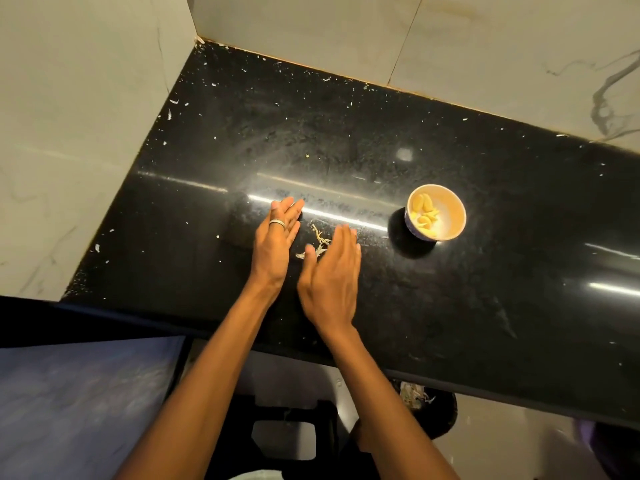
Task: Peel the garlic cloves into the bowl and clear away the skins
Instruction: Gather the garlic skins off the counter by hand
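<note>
Down on the black desk (346, 133), both hands were flat with fingers straight, holding nothing. The left hand (275, 237), a ring (277, 223) on one finger, stood just left of a small heap of skins (318, 242). The right hand (332, 271), blurred, was just right of it. Peeled cloves (426, 213) sat in the bowl (458, 216), farther right, apart from the skins.

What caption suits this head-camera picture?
Left hand and right hand flank garlic skins on a black counter; peeled cloves sit in the bowl.
</note>
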`<state>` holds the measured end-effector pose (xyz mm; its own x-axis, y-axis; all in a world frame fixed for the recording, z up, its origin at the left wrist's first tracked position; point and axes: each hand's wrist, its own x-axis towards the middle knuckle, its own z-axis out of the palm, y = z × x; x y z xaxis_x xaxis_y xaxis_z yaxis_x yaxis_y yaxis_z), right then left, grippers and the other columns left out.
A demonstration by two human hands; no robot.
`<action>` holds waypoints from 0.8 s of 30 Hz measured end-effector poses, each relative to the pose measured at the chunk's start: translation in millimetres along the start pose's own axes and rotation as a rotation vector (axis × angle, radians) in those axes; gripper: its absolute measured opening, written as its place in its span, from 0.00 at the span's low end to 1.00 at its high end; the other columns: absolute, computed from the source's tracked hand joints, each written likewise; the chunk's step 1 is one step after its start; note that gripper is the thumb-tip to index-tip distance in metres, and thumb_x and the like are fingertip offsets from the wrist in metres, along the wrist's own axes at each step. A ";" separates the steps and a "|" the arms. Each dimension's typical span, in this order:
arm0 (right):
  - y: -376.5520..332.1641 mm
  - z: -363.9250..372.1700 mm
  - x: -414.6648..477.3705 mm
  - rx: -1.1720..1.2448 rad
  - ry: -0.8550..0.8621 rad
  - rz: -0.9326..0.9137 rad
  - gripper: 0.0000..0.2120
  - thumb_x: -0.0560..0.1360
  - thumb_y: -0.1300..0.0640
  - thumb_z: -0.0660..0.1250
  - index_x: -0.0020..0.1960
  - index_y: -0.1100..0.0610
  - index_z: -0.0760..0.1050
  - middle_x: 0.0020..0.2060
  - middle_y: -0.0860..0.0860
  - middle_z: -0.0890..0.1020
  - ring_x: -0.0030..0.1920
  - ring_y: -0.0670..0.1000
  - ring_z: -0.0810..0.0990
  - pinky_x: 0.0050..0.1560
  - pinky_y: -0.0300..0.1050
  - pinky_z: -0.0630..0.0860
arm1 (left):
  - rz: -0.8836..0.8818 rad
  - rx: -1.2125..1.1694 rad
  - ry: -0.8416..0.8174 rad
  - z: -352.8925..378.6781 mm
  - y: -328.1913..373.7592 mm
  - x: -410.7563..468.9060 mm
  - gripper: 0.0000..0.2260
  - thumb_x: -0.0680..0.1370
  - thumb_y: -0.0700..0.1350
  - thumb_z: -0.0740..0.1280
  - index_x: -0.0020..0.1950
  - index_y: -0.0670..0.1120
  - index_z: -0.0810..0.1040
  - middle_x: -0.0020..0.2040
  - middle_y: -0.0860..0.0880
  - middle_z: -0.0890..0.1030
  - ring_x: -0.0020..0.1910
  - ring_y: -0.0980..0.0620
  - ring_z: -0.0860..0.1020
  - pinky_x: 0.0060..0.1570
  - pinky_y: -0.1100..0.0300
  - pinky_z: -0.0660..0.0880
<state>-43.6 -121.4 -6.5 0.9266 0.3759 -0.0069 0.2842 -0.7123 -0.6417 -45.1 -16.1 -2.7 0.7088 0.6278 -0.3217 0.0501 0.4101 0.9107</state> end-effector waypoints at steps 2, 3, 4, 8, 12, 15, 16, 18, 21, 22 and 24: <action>-15.6 9.7 25.6 0.077 -0.046 0.011 0.30 0.84 0.49 0.55 0.80 0.65 0.56 0.79 0.62 0.61 0.81 0.58 0.56 0.81 0.54 0.51 | -0.007 -0.022 0.012 0.0 0.8 -0.9 0.24 0.87 0.53 0.48 0.76 0.39 0.66 0.70 0.45 0.76 0.69 0.55 0.74 0.72 0.58 0.68; -20.6 10.5 35.7 0.142 -0.080 -0.002 0.28 0.84 0.51 0.56 0.79 0.65 0.57 0.79 0.62 0.62 0.80 0.58 0.58 0.81 0.54 0.54 | -0.011 -0.035 0.018 -0.1 1.7 -1.9 0.24 0.87 0.53 0.48 0.75 0.39 0.67 0.70 0.44 0.76 0.69 0.54 0.74 0.72 0.57 0.68; -23.3 7.9 43.7 0.220 -0.100 -0.021 0.26 0.84 0.54 0.56 0.79 0.64 0.59 0.77 0.61 0.65 0.78 0.58 0.62 0.79 0.55 0.58 | -0.012 -0.049 0.024 -0.4 2.0 -2.4 0.24 0.87 0.53 0.48 0.75 0.39 0.67 0.70 0.43 0.76 0.69 0.53 0.75 0.72 0.57 0.68; -0.1 -21.8 52.9 0.283 0.031 -0.092 0.17 0.84 0.60 0.60 0.71 0.62 0.73 0.67 0.55 0.77 0.68 0.51 0.74 0.69 0.47 0.70 | -0.019 -0.103 0.033 -5.0 4.9 -2.2 0.25 0.87 0.55 0.48 0.74 0.40 0.69 0.69 0.45 0.78 0.69 0.55 0.74 0.72 0.59 0.69; 20.3 -23.7 58.5 0.033 -0.140 -0.191 0.24 0.82 0.47 0.63 0.72 0.60 0.70 0.69 0.55 0.74 0.72 0.55 0.70 0.73 0.55 0.68 | -0.025 -0.143 0.035 -7.2 6.3 -0.7 0.26 0.86 0.57 0.46 0.74 0.41 0.69 0.69 0.45 0.77 0.70 0.54 0.73 0.71 0.59 0.68; 14.6 -6.6 54.6 -0.144 -0.207 -0.295 0.31 0.79 0.40 0.64 0.73 0.60 0.69 0.73 0.57 0.70 0.77 0.58 0.64 0.77 0.56 0.64 | -0.013 -0.132 0.045 -6.6 5.2 0.0 0.27 0.87 0.56 0.45 0.74 0.40 0.69 0.70 0.43 0.77 0.71 0.53 0.73 0.71 0.59 0.68; 14.6 -2.9 49.7 -0.148 -0.187 -0.347 0.29 0.79 0.41 0.66 0.71 0.60 0.72 0.72 0.57 0.72 0.76 0.58 0.66 0.75 0.56 0.66 | -0.012 -0.126 0.043 -6.1 4.9 0.0 0.27 0.87 0.56 0.45 0.74 0.40 0.68 0.70 0.43 0.77 0.71 0.52 0.73 0.71 0.60 0.68; 21.5 0.9 40.3 -0.075 -0.126 -0.438 0.20 0.80 0.49 0.68 0.66 0.61 0.78 0.67 0.56 0.77 0.71 0.58 0.72 0.72 0.54 0.70 | -0.017 -0.116 0.034 -6.2 5.0 0.2 0.27 0.87 0.56 0.45 0.75 0.40 0.68 0.70 0.44 0.76 0.71 0.53 0.73 0.70 0.61 0.69; 33.3 -9.8 37.6 0.009 -0.037 -0.499 0.09 0.80 0.59 0.69 0.57 0.61 0.84 0.59 0.54 0.83 0.62 0.54 0.79 0.62 0.50 0.77 | -0.015 -0.107 0.031 -6.1 5.5 -0.1 0.28 0.86 0.58 0.45 0.75 0.41 0.68 0.70 0.45 0.76 0.70 0.54 0.73 0.68 0.63 0.70; 35.4 -16.5 37.9 0.014 -0.035 -0.490 0.09 0.80 0.59 0.69 0.57 0.61 0.84 0.57 0.53 0.84 0.60 0.54 0.80 0.60 0.51 0.78 | -0.013 -0.105 0.031 -6.1 5.5 -0.3 0.28 0.86 0.58 0.46 0.75 0.41 0.68 0.70 0.45 0.76 0.70 0.55 0.73 0.68 0.63 0.70; 37.2 -32.9 38.7 0.017 -0.081 -0.435 0.12 0.80 0.56 0.69 0.61 0.59 0.83 0.60 0.52 0.83 0.62 0.52 0.79 0.63 0.51 0.78 | -0.013 -0.109 0.028 -6.4 5.5 -0.3 0.28 0.86 0.58 0.46 0.75 0.41 0.68 0.71 0.45 0.76 0.70 0.55 0.73 0.69 0.62 0.70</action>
<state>10.9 -152.8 -5.5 0.6989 0.6847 0.2070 0.6390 -0.4677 -0.6107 -49.5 -9.8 0.8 0.6883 0.6399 -0.3419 -0.0187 0.4867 0.8734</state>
